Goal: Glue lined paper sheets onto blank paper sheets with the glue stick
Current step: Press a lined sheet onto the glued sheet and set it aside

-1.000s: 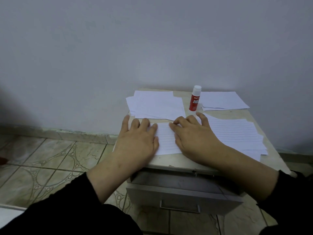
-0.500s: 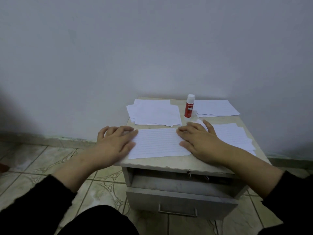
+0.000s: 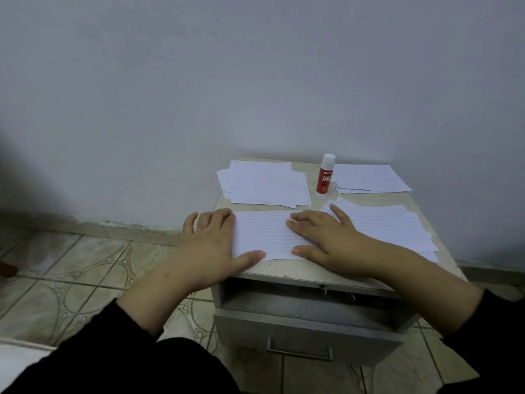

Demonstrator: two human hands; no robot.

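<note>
While both hands press flat, the worktop [image 3: 326,268] carries the lined sheet [image 3: 264,234] at its front edge. Left hand [image 3: 210,245] and right hand [image 3: 326,237] keep fingers straight and spread. Thin, floppy paper (slide it, lift by a corner). Glue stick [image 3: 325,177] reads "GLUE STICK".

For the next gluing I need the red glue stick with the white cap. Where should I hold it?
Grip the red glue stick around its red body, coming from the front right: it stands upright, paper stacks lie on both sides.
</note>
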